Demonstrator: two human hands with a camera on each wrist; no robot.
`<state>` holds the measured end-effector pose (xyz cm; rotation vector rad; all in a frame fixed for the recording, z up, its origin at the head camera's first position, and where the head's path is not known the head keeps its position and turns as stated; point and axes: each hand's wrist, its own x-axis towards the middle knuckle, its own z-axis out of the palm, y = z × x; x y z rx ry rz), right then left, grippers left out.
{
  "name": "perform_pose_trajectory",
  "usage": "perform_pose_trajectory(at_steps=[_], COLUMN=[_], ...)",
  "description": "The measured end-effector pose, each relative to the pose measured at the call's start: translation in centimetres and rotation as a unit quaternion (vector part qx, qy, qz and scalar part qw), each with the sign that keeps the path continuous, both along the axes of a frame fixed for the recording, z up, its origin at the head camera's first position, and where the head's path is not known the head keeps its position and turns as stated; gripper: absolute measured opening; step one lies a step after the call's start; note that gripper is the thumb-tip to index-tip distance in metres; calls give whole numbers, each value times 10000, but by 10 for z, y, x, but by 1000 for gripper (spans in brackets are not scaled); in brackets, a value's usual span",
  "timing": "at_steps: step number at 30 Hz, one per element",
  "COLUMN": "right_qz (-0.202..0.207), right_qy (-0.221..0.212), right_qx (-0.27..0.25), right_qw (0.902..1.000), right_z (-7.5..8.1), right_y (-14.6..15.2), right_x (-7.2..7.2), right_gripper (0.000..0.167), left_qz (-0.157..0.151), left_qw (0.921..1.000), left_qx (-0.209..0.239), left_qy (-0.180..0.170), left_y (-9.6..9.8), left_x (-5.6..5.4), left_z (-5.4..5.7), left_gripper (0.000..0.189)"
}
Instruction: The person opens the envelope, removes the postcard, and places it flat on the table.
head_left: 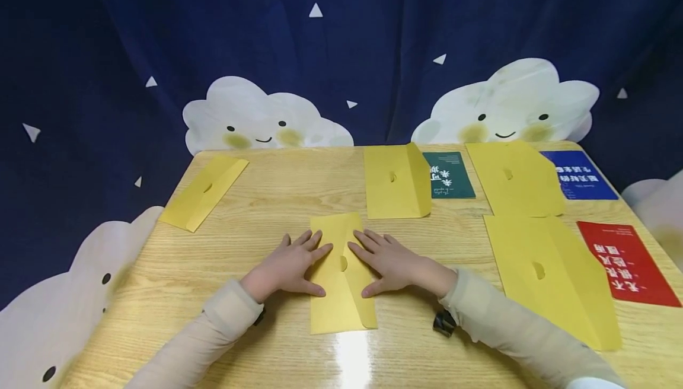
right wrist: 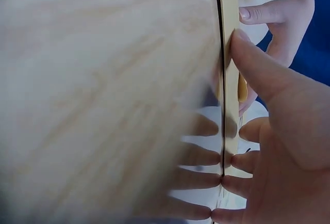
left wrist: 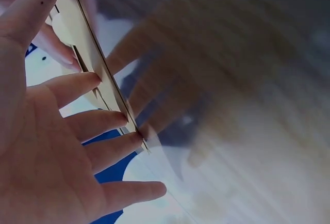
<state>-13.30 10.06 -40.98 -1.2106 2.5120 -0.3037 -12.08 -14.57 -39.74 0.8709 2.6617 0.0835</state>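
Dark blue cloud-print curtain [head_left: 368, 51] backs a wooden table [head_left: 267, 193]. Midway between the table's side edges lies a slim yellow envelope [head_left: 338, 285], upright to the viewer, with a half-moon cut and a flap along its right. Left hand [head_left: 296, 261] and right hand [head_left: 392, 261] grip nothing; spread, straight fingers rest along both long sides, apparently keeping it flat.
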Motion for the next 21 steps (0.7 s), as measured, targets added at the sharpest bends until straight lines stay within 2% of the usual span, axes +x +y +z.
perform_pose_trajectory(at_steps=[6, 21], right_qz=[-23, -127], right_qy=[70, 313], right_qx=[41, 127], right_qw=[10000, 9993], right_z=[-2, 0], right_y=[7, 23], right_x=[6, 29], right_gripper=[93, 93], left_qz=[-145, -456], left_qw=[9999, 9986], left_qx=[-3, -224], left_qy=[23, 133], left_y=[7, 24], left_x=[5, 16], left_z=[3, 3], left_gripper=[90, 88])
